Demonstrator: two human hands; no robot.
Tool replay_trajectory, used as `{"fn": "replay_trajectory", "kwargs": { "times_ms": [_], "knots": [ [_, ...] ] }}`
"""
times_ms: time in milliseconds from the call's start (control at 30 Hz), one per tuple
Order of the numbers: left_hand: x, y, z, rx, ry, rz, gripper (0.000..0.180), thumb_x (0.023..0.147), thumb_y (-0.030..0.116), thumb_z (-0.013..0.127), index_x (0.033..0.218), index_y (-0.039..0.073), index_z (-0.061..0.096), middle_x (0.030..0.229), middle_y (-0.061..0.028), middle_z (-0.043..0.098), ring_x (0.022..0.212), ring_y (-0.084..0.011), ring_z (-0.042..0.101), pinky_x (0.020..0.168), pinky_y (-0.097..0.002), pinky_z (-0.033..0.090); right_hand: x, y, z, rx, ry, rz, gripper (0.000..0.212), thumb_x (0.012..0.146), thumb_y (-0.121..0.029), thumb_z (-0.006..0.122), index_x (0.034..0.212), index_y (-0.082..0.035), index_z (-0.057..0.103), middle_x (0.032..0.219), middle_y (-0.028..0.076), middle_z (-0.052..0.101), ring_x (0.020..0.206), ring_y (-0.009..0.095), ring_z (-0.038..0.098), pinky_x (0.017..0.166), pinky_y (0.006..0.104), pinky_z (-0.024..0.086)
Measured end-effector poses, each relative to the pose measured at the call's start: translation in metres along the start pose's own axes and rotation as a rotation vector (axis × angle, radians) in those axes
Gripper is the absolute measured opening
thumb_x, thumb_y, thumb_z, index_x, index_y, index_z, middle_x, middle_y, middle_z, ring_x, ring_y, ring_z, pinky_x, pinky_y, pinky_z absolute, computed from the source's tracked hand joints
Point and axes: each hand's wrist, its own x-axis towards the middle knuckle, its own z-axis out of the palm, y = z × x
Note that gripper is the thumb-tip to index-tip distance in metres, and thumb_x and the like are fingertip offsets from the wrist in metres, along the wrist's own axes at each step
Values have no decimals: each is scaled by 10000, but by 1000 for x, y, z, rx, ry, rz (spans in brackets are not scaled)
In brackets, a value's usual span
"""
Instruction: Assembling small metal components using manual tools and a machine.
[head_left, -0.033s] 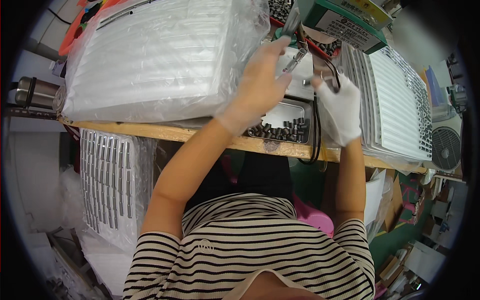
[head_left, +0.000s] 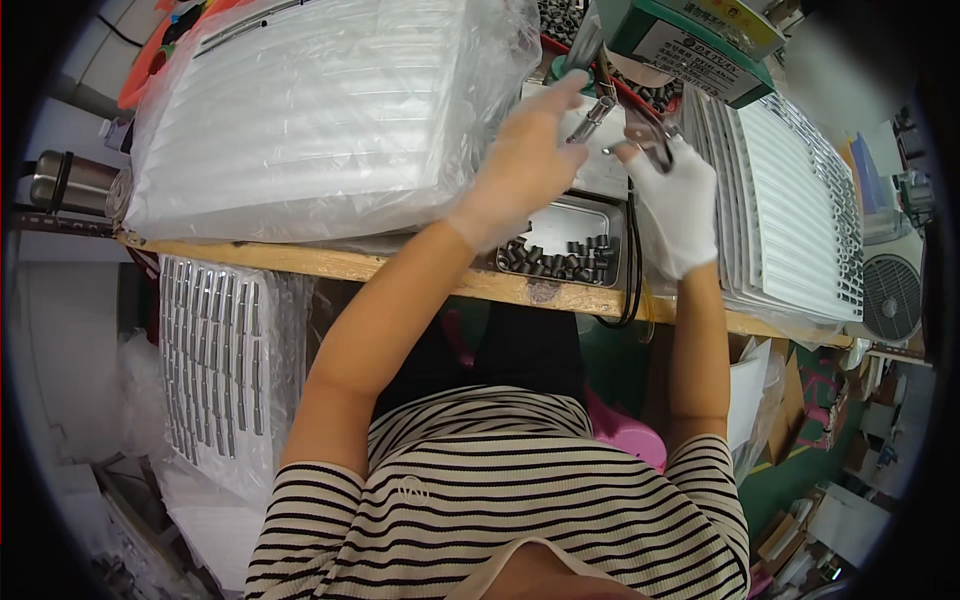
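My left hand (head_left: pixel 520 165), blurred by motion, reaches over the workbench. Its thumb and forefinger are apart, with a shiny metal tube (head_left: pixel 596 118) between them; whether the hand grips the tube is unclear. On the right, my right hand (head_left: pixel 677 205) wears a white glove with fingertips bare. Its fingers are closed on a small metal piece (head_left: pixel 608 150), just right of the tube's lower end. Below the hands, a metal tray (head_left: pixel 612 216) contains several short dark cylindrical pieces (head_left: pixel 560 262).
A plastic-wrapped stack of white sheets (head_left: pixel 310 130) fills the bench's left. At right stand white ribbed trays (head_left: pixel 780 190) with shiny parts. A green box (head_left: pixel 690 55) sits at the back, near a red bin (head_left: pixel 630 97) of dark pieces. Black cables (head_left: pixel 634 262) hang over the front edge.
My right hand has shifted slightly away from me, and the small metal piece has moved up and left with it toward the tube. My left hand has moved slightly.
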Motion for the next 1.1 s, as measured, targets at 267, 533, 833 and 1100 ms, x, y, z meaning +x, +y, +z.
{"fn": "replay_trajectory", "kwargs": {
  "times_ms": [267,533,833,1100],
  "knots": [
    [-23,22,-13,-366,57,-459,343,865,95,591,1175,-49,551,951,-83,642,878,-171,611,792,-298,485,15,-11,19,-140,-49,-68,299,812,-197,684,1015,20,651,762,135,672,685,161,656,626,300,492],
    [-59,62,-66,-1380,-749,-1043,281,894,128,558,1109,-52,583,941,-123,660,832,-177,647,711,-244,492,-71,-18,-7,708,-369,137,463,839,-393,699,1036,24,654,775,12,625,672,75,546,623,221,450],
    [-39,107,-99,-617,-587,-662,163,861,33,644,998,-44,599,882,-92,660,844,-128,632,768,-262,496,-84,-46,-12,879,-309,139,520,768,-427,765,928,51,636,759,84,656,631,100,592,579,214,474],
    [-15,105,-123,-404,-728,-416,159,863,86,636,983,-8,595,834,-101,654,791,-164,649,694,-293,519,-82,-53,13,933,-121,-105,519,713,-391,820,965,23,634,805,70,647,643,98,582,570,206,434]
  ]
}}
